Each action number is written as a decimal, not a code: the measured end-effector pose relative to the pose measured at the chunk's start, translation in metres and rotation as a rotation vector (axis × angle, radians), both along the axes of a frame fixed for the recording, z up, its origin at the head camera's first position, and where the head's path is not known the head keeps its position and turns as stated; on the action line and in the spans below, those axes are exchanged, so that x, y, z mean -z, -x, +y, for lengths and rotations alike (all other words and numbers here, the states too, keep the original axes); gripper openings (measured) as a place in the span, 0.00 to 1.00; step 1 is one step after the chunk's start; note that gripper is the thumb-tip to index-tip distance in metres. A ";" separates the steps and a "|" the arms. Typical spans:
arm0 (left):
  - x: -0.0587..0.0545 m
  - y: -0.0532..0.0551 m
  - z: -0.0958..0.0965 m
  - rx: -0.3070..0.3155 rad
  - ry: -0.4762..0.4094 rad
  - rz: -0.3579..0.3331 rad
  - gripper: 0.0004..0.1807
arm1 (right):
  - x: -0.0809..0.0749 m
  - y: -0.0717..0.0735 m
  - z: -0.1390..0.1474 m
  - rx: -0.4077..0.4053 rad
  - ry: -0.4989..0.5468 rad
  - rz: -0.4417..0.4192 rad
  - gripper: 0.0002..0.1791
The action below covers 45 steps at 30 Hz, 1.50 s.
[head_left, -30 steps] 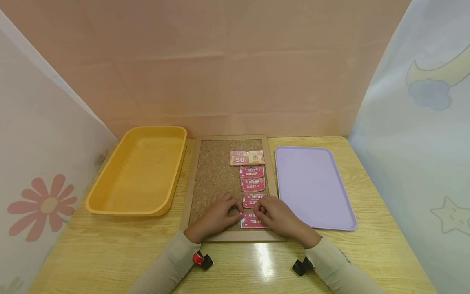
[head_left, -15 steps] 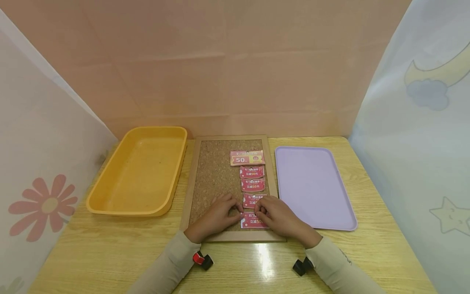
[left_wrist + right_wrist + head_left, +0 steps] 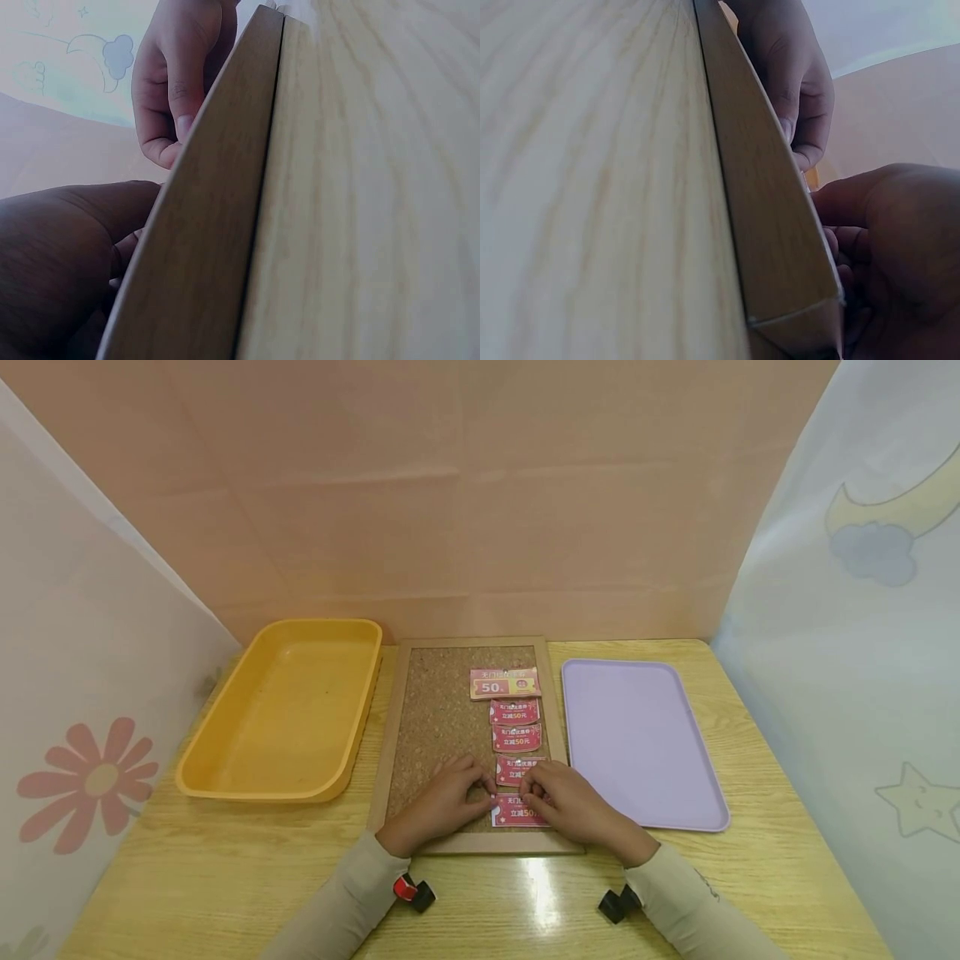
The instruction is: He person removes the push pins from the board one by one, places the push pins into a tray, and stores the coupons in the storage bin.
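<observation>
A framed cork board lies on the table with a column of coupons along its right half. The lowest red coupon lies near the bottom of the frame. My left hand has its thumb and forefinger at this coupon's upper left corner. From the other side my right hand bends its fingers over the coupon's right part, thumb and fingertips together near the top edge. What lies between the right fingertips is hidden. Above sits another red coupon, partly covered by the right hand. In the left wrist view the right hand shows beyond the frame edge.
Two more red coupons and a larger pink-and-yellow coupon are fixed higher on the board, with small pins at their tops. To the left stands a deep yellow tray. A flat lilac tray lies on the right.
</observation>
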<state>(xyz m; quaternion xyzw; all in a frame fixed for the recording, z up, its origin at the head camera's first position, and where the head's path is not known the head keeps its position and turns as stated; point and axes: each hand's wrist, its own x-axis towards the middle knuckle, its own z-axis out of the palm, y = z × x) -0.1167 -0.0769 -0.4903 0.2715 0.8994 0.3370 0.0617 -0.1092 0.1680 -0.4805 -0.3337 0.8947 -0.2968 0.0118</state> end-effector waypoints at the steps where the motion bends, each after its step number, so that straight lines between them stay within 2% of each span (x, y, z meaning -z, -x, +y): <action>1: 0.000 0.000 0.000 -0.001 0.001 0.000 0.06 | 0.000 0.000 0.000 -0.003 0.003 0.002 0.03; 17: -0.004 0.001 0.000 -0.002 0.003 0.003 0.06 | -0.002 0.001 0.001 0.007 0.000 -0.032 0.03; 36: -0.001 0.000 0.000 0.008 -0.003 -0.008 0.06 | -0.002 0.000 0.001 0.031 0.020 -0.075 0.04; 45: 0.001 -0.002 -0.001 0.005 -0.021 0.000 0.05 | 0.001 0.000 0.004 0.057 0.067 -0.177 0.04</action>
